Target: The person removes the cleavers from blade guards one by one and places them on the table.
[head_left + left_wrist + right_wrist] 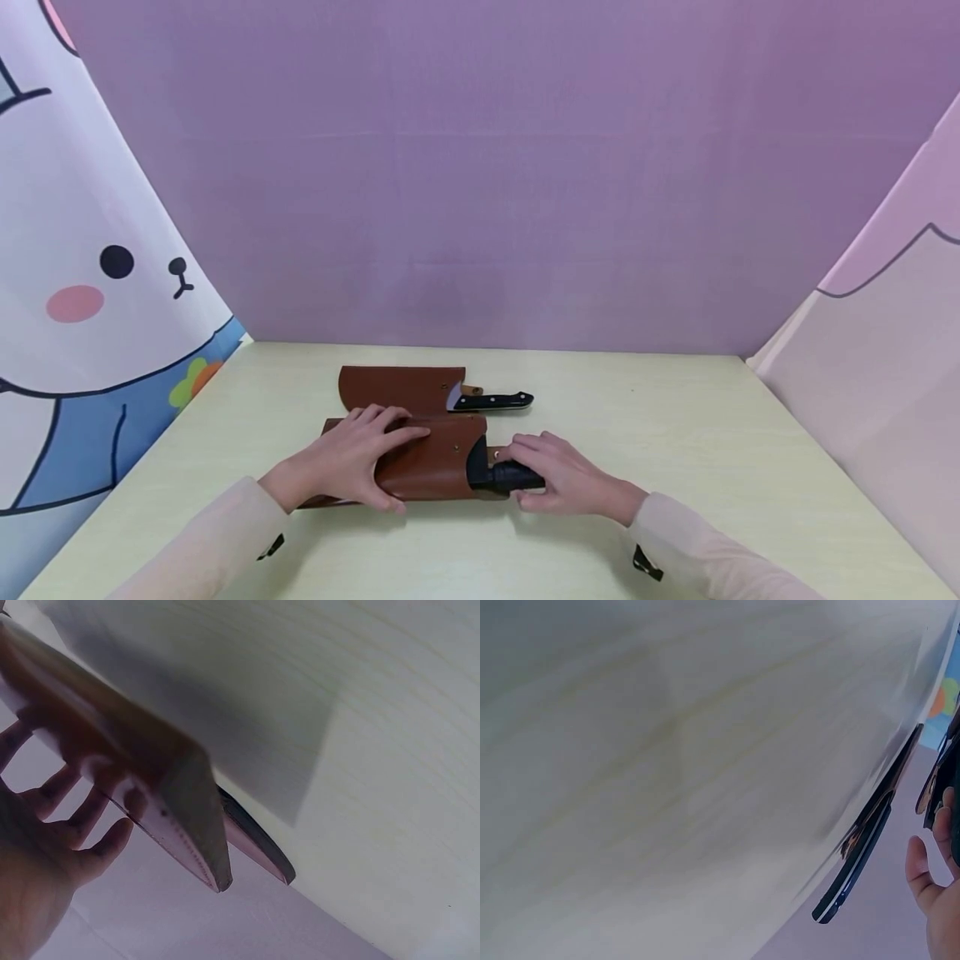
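Observation:
A brown leather sheath lies across my front, with a black blade base and black knife handle projecting from its right end. My left hand holds the sheath's left part, fingers over the far side and thumb at the near edge. In the left wrist view, fingertips meet the sheath, which casts a shadow on the table. My right hand grips the handle's end, thumb on the near side. Most of the blade is hidden inside the leather.
Just behind lies a second brown sheath holding another knife, its riveted black handle pointing right. Both are on a pale wooden table. A purple backdrop rises at the back, with printed cloth panels on both sides.

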The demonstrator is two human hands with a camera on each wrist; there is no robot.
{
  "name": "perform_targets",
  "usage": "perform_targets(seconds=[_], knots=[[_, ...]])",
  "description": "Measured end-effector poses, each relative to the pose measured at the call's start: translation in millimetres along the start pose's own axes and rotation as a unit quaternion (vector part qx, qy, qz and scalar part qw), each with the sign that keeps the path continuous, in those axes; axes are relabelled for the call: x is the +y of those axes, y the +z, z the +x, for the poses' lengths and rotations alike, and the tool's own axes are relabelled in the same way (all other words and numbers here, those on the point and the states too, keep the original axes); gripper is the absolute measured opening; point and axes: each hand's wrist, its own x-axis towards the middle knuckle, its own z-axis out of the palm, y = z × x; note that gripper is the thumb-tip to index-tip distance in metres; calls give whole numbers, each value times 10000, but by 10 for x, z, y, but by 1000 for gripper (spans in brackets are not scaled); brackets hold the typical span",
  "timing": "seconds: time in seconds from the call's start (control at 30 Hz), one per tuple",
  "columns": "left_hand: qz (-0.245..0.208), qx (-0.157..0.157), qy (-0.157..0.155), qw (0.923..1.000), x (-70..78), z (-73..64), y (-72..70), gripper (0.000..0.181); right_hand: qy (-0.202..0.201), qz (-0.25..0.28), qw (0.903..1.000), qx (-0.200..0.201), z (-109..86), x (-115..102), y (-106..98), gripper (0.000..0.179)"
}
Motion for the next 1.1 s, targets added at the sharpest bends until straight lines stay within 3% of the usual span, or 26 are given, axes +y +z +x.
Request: perform_targets(seconds=[1.1], knots=[[-27,99,47,9999,-45,-50,6,94,59,-125,9996,239,-129,22,-61,41]])
